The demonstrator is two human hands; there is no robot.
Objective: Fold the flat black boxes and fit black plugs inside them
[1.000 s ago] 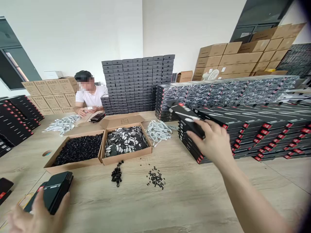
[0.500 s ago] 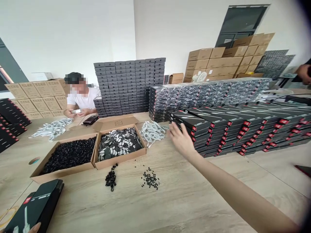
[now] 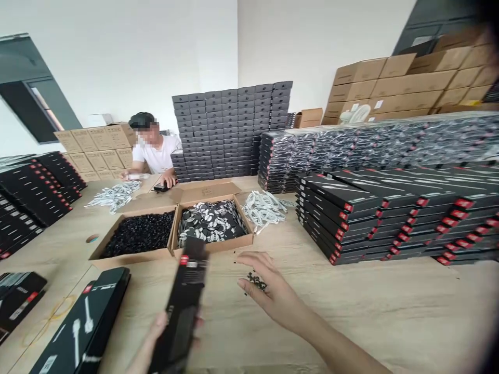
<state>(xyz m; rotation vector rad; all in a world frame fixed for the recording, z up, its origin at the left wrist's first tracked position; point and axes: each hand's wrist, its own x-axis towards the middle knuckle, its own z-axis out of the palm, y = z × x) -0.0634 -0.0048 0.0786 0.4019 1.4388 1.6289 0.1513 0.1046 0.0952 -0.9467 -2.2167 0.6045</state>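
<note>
1. Change: 1 s ago our right hand (image 3: 273, 293) was out at the stack (image 3: 351, 218) w/ a box. Now it's back near us, empty, fingers spread, palm down over the loose pellets (image 3: 257, 282).
2. Our left hand (image 3: 154, 335) was flat on the pile (image 3: 89, 322) at lower left. Now it's wrapped round the near end of one box (image 3: 185, 296), which is lifted off the tabletop (image 3: 370, 311), far end pointing away.
3. We judge that the work has shifted from the stack to this box, centre-front.
4. Edges: the box tip sits just short of the cartons (image 3: 171, 249); the pile is just beside it, left.
5. Room: bare tabletop to the right and front. The stack is well apart, and the co-worker (image 3: 154, 148) is at the far side.
</note>
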